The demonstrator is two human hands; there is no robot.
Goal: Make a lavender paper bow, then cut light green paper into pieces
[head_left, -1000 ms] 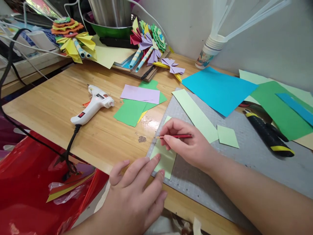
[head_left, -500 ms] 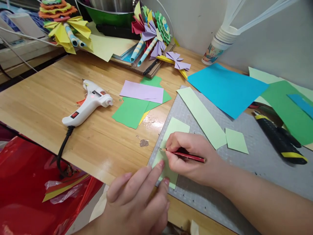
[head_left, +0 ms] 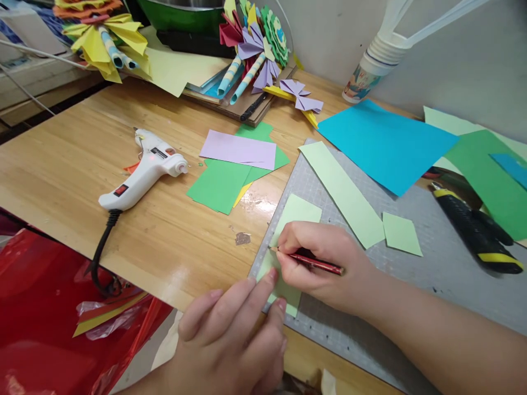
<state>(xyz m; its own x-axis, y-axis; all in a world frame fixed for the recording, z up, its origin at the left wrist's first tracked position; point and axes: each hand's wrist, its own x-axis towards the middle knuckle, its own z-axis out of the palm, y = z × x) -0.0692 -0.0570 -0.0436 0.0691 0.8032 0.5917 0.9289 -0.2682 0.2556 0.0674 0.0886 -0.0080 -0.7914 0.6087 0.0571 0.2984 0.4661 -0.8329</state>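
Note:
A short dark-red pencil [head_left: 317, 262] is pinched in my right hand [head_left: 321, 260], its tip on the left edge of a pale green paper strip [head_left: 298, 211]. That strip lies on a grey cutting mat [head_left: 325, 323], and part of it is hidden under my hands. My left hand [head_left: 242, 329] has its fingers stretched out, with fingertips pressing the lower part of the strip. To the right on the mat lie a longer pale green strip [head_left: 341, 192] and a small pale green square [head_left: 402, 233].
A white glue gun [head_left: 144, 170] lies at left, its cord hanging past the table edge by a red bag [head_left: 82, 351]. Purple paper [head_left: 239, 149] covers green pieces [head_left: 218, 184]. Blue paper [head_left: 387, 145] and a black-yellow cutter [head_left: 473, 227] are right. Stacked cups [head_left: 373, 66] stand behind.
The view has shifted slightly. Both hands keep nearly the same place on the strip, and the pencil tip stays near its left edge.

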